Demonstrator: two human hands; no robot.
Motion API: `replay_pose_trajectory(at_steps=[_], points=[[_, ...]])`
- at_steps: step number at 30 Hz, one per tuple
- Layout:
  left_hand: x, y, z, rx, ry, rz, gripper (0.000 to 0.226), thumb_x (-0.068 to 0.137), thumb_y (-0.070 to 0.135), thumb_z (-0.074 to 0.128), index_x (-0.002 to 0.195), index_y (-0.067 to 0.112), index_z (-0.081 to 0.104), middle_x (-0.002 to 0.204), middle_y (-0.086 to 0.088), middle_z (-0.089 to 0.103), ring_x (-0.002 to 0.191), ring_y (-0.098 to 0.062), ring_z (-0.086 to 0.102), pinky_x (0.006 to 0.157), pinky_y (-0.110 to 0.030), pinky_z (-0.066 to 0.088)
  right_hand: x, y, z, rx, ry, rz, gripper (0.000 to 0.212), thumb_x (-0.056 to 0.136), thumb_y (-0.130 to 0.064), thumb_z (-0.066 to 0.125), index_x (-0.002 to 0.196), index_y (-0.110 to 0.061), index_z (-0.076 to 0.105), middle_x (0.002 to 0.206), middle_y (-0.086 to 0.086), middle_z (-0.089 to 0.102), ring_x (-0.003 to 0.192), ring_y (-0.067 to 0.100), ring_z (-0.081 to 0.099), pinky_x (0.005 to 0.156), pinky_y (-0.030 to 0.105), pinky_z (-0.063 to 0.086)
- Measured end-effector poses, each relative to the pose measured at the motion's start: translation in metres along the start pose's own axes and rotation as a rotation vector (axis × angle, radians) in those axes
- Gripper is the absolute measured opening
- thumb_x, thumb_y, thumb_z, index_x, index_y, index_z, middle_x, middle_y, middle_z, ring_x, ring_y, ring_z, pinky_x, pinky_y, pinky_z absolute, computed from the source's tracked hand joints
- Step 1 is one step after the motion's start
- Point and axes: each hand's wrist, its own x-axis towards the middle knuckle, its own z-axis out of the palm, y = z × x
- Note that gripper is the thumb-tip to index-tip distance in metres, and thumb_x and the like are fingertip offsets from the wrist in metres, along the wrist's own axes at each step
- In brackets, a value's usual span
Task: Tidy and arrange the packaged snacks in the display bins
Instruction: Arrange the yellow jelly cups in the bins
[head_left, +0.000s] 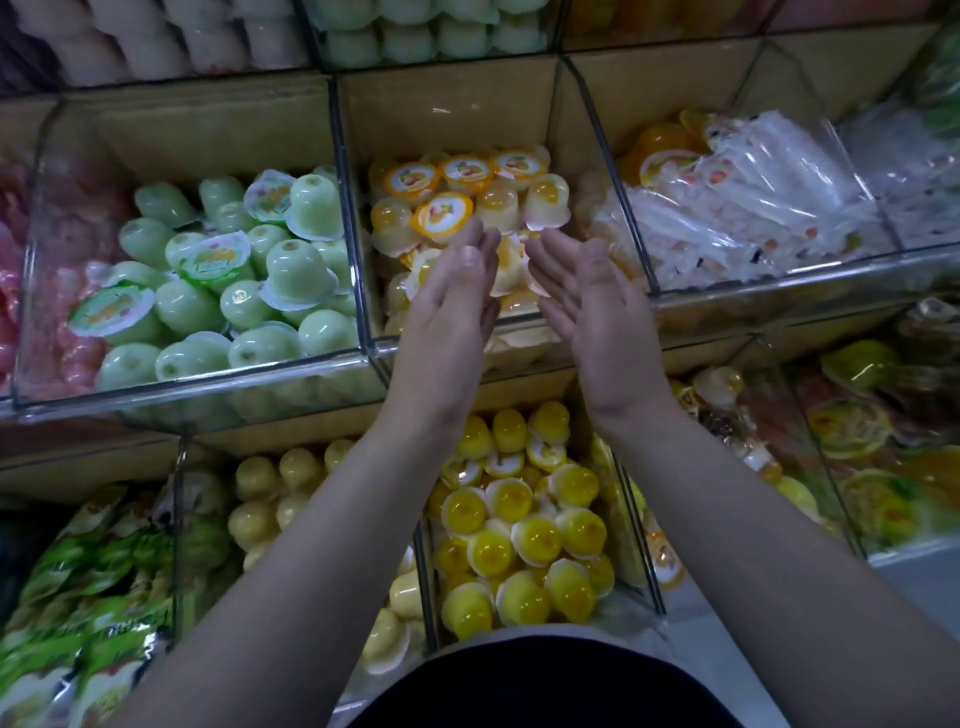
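Hands reach over the middle bin (447, 104), a clear-walled compartment with a cardboard back, where the orange jelly cups (447, 213) lie heaped, some lid up and some dome up. The left hand (452, 306) and the right hand (592, 306) stand palm to palm above the front half of that bin, near each other but apart, with 2 or 3 cups showing in the gap between them. The fingers of both hands are straight and relaxed, gripping nothing; whether the fingertips touch the cups cannot be told. Left of the middle bin sits a bin of green jelly cups (234, 270), and right of it one of clear-wrapped packets (753, 208). Below it, under the forearms, lie yellow jelly cups (519, 519), with green bags (93, 597) further left on that lower row.
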Motion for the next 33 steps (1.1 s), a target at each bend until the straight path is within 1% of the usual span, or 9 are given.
replay_pose_trajectory(at_steps=[5,9,11,14,16,22,26,29,33], points=[[-0.022,-0.017,0.023,-0.071,0.017,-0.046,0.036,0.107,0.027,0.026,0.135,0.022,0.047,0.132,0.006,0.059,0.123,-0.004,0.055,0.102,-0.023,0.044,-0.019,0.004,-0.026,0.062,0.022,0.033,0.045,0.086,-0.052,0.032,0.117,-0.029,0.054,0.121,-0.008,0.063,0.118,0.001,0.058,0.096,0.019,0.046],[-0.032,-0.037,0.042,-0.105,-0.004,-0.084,0.037,0.102,0.037,0.031,0.131,0.023,0.050,0.132,0.004,0.060,0.123,-0.007,0.056,0.102,-0.024,0.045,-0.033,0.013,-0.049,0.071,0.054,0.059,0.041,0.087,-0.051,0.033,0.112,-0.029,0.057,0.119,-0.007,0.065,0.116,0.002,0.060,0.091,0.016,0.047],[-0.033,-0.045,0.051,-0.097,-0.013,-0.098,0.043,0.095,0.042,0.033,0.130,0.025,0.051,0.130,0.007,0.061,0.121,-0.004,0.057,0.101,-0.023,0.046,-0.038,0.016,-0.061,0.056,0.077,0.082,0.041,0.087,-0.051,0.034,0.112,-0.029,0.058,0.117,-0.008,0.066,0.115,0.002,0.060,0.093,0.017,0.048],[-0.032,-0.054,0.066,-0.082,0.002,-0.133,0.037,0.105,0.036,0.027,0.130,0.024,0.051,0.125,0.011,0.063,0.118,-0.001,0.058,0.098,-0.020,0.046,-0.042,0.020,-0.080,0.013,0.099,0.111,0.042,0.095,-0.050,0.032,0.118,-0.026,0.057,0.121,-0.005,0.065,0.116,0.002,0.060,0.098,0.020,0.046],[-0.031,-0.058,0.074,-0.089,0.016,-0.163,0.036,0.105,0.033,0.025,0.126,0.026,0.053,0.122,0.012,0.064,0.116,0.001,0.059,0.098,-0.019,0.045,-0.042,0.022,-0.092,0.007,0.101,0.117,0.036,0.099,-0.047,0.031,0.114,-0.028,0.058,0.118,-0.007,0.065,0.116,0.002,0.060,0.098,0.021,0.046],[-0.034,-0.072,0.092,-0.109,0.037,-0.225,0.037,0.105,0.035,0.023,0.124,0.027,0.053,0.127,0.009,0.063,0.117,-0.002,0.059,0.095,-0.021,0.046,-0.037,0.025,-0.114,0.004,0.079,0.143,0.038,0.090,-0.050,0.033,0.111,-0.030,0.058,0.116,-0.008,0.066,0.117,0.003,0.060,0.096,0.020,0.048],[-0.035,-0.080,0.103,-0.137,0.045,-0.249,0.039,0.104,0.035,0.023,0.128,0.023,0.052,0.124,0.009,0.064,0.115,-0.002,0.060,0.087,-0.016,0.049,-0.040,0.030,-0.129,-0.013,0.076,0.165,0.035,0.101,-0.042,0.031,0.118,-0.024,0.056,0.117,-0.007,0.066,0.118,0.004,0.059,0.099,0.023,0.046],[-0.035,-0.085,0.112,-0.127,0.057,-0.264,0.040,0.104,0.036,0.022,0.129,0.024,0.052,0.127,0.009,0.062,0.115,0.000,0.059,0.090,-0.015,0.048,-0.040,0.033,-0.141,-0.032,0.070,0.191,0.034,0.102,-0.039,0.030,0.119,-0.023,0.056,0.119,-0.004,0.065,0.119,0.006,0.058,0.102,0.026,0.045],[-0.038,-0.097,0.126,-0.109,0.080,-0.288,0.038,0.105,0.036,0.022,0.127,0.027,0.052,0.126,0.012,0.062,0.119,-0.001,0.057,0.100,-0.022,0.044,-0.038,0.041,-0.160,-0.052,0.057,0.220,0.032,0.103,-0.039,0.031,0.117,-0.025,0.056,0.119,-0.004,0.065,0.118,0.005,0.058,0.104,0.028,0.045]])
